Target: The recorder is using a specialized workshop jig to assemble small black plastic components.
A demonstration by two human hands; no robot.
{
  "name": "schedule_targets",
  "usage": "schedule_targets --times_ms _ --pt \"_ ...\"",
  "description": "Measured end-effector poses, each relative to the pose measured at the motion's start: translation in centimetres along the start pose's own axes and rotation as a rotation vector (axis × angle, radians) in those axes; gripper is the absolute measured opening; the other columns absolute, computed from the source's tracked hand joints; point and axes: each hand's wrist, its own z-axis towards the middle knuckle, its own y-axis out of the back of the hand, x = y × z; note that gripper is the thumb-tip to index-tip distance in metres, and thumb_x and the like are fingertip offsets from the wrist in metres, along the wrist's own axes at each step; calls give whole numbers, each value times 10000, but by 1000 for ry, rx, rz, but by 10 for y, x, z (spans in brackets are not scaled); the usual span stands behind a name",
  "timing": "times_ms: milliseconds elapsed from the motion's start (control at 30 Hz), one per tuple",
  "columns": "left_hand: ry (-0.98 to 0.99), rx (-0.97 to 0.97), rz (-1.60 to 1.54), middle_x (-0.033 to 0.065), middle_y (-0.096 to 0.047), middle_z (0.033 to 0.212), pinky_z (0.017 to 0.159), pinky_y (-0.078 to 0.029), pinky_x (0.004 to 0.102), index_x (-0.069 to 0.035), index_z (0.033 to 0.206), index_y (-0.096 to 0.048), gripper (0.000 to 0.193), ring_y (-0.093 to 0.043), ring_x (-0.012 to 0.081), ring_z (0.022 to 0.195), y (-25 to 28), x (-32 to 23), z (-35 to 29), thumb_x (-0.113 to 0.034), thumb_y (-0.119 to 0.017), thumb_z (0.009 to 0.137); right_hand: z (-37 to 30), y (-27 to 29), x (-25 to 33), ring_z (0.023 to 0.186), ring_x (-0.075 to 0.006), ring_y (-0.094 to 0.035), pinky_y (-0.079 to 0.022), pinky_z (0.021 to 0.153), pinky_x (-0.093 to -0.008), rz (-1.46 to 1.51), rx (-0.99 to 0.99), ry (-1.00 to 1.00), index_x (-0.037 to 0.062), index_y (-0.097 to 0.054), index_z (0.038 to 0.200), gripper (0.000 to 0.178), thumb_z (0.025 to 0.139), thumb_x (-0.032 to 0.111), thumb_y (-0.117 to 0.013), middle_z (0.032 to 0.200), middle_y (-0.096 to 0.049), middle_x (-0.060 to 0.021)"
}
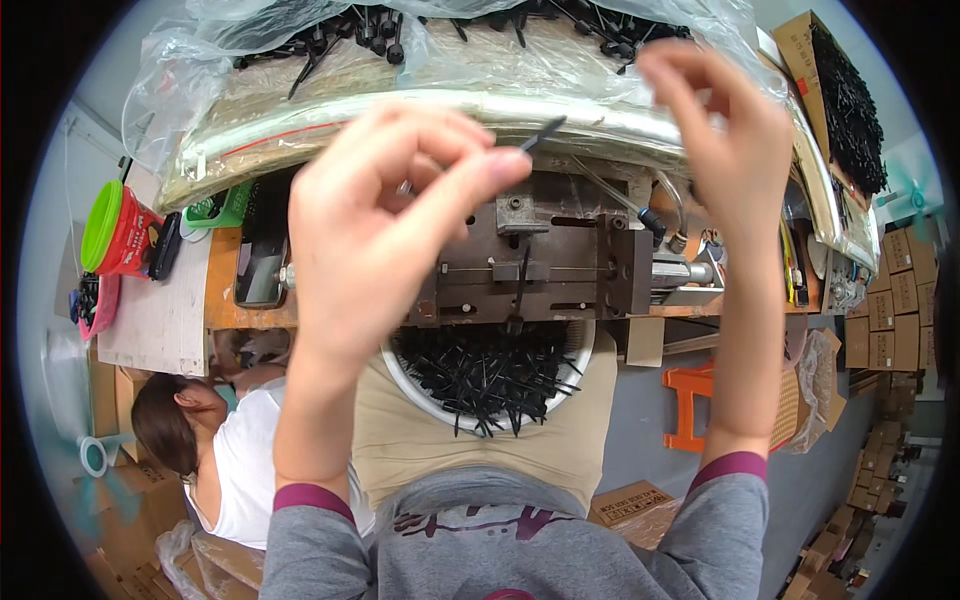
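My left hand (385,215) is raised above the dark metal fixture (575,235), its thumb and forefinger closed on a thin black plastic stick (545,133). Farther right and away, my right hand (730,130) reaches to the edge of a heap of black stick-shaped parts (615,32). Its thumb and finger are bent together, and what is between them cannot be made out. Another slim black part (521,285) lies across the middle of the fixture, its thicker end toward me. Below, in my lap, a white round basin (408,385) holds many similar black parts.
Clear plastic sheeting (440,70) lies along the bench's far side. At left are a red bucket (128,235) with a green rim and a dark phone-like slab (262,255). A person in white (235,455) bends low at left. An orange stool (685,405) stands right.
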Motion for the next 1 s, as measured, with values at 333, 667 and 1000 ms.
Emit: schedule_targets --times_ms 333,667,1000 --pt "-90 238 318 146 -669 1326 759 -612 307 8 1035 -733 319 -737 227 953 -22 19 -91 -11 -841 736 63 -55 -115 1133 -313 -655 -538 944 -443 -698 638 203 152 -674 1305 554 817 -101 -607 1322 -669 -27" --pt "-268 319 718 136 -677 1328 653 -547 298 -35 940 -724 256 -672 201 683 -46 47 -103 -83 -827 711 74 -51 -36 933 -393 -685 -540 819 -435 -267 762 203 -23 -704 1019 269 754 15 -683 994 -708 -205" --pt "-224 336 669 127 -695 1298 617 -542 283 -47 954 -731 277 -672 195 645 -42 42 -95 -98 -850 709 -1 -12 16 925 -182 -736 -583 837 -308 -30 65 206 71 -751 1184 396 820 -81 -720 1055 -765 -85"
